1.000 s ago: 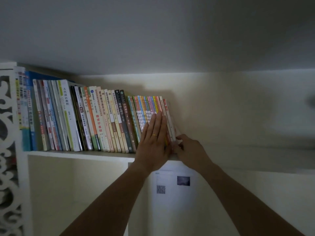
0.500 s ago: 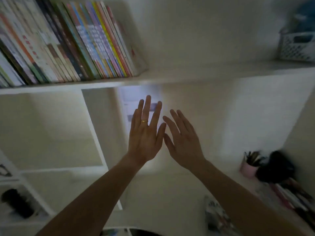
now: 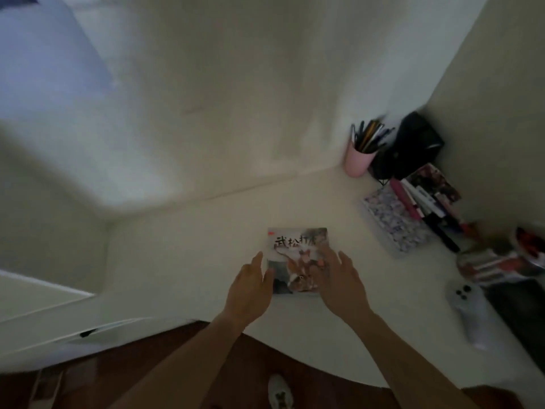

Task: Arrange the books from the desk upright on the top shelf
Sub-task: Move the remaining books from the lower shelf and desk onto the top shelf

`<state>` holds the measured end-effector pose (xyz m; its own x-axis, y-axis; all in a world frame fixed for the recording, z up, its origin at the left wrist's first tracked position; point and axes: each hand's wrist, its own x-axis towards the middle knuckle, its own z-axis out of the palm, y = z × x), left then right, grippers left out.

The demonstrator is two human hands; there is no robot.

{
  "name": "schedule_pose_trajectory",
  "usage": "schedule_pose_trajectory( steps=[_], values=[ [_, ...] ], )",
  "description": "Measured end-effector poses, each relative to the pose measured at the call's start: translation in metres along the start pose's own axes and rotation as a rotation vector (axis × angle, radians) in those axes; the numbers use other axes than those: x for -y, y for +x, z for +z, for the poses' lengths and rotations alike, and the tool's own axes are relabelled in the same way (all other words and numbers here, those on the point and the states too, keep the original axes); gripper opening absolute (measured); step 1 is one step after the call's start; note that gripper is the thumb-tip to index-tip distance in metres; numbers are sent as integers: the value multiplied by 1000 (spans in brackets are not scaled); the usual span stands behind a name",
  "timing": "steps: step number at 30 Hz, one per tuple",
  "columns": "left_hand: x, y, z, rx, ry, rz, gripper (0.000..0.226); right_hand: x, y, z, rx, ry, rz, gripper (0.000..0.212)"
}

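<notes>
A thin picture book (image 3: 295,255) with a grey and orange cover and dark Chinese lettering lies flat on the white desk (image 3: 182,261). My left hand (image 3: 250,283) is at its left edge, fingers apart, thumb touching the cover. My right hand (image 3: 339,278) rests spread over its right side, fingers on the cover. Neither hand has lifted the book. The top shelf is out of view.
A pink pen cup (image 3: 358,159) and a black object (image 3: 415,146) stand in the back right corner. A floral notebook (image 3: 392,222) and a leaning row of books (image 3: 433,202) lie to the right, then a white phone (image 3: 469,308). Brown floor (image 3: 177,367) shows below.
My view has swung down from the shelf of books to the desk. Both hands dropped from the shelf and now reach onto the picture book.
</notes>
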<state>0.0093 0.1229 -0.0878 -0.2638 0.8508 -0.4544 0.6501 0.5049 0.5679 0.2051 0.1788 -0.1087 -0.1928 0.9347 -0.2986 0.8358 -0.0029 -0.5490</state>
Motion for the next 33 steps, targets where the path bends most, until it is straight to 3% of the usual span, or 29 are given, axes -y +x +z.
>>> schedule_pose_trajectory(
  steps=[5, 8, 9, 12, 16, 21, 25, 30, 33],
  values=[
    [-8, 40, 48, -99, -105, -186, 31, -28, 29, 30, -35, 203, 80, 71],
    [-2, 52, 59, -153, -202, -260, 54, -33, 32, 43, -46, 309, 220, 79],
    [-2, 54, 58, -160, -280, -295, 52, -33, 33, 45, -48, 325, 240, 78],
    [-6, 59, 49, -130, -572, -394, 31, -37, 38, 45, -48, 300, 234, 65],
    [-19, 57, 45, 32, -856, -425, 37, -46, 42, 39, -20, 440, 245, 45],
    [0, 34, 42, 63, -925, -174, 41, -48, 42, 18, 93, 870, 302, 62],
    [26, 20, 18, 85, -793, 74, 48, -33, 42, 0, 187, 1032, 58, 75],
    [65, 26, 5, 24, -637, 161, 60, -10, 13, 28, 37, 774, -182, 50],
    [77, 23, 6, 10, -576, 197, 65, -3, 7, 39, -23, 679, -251, 48]
  ],
)
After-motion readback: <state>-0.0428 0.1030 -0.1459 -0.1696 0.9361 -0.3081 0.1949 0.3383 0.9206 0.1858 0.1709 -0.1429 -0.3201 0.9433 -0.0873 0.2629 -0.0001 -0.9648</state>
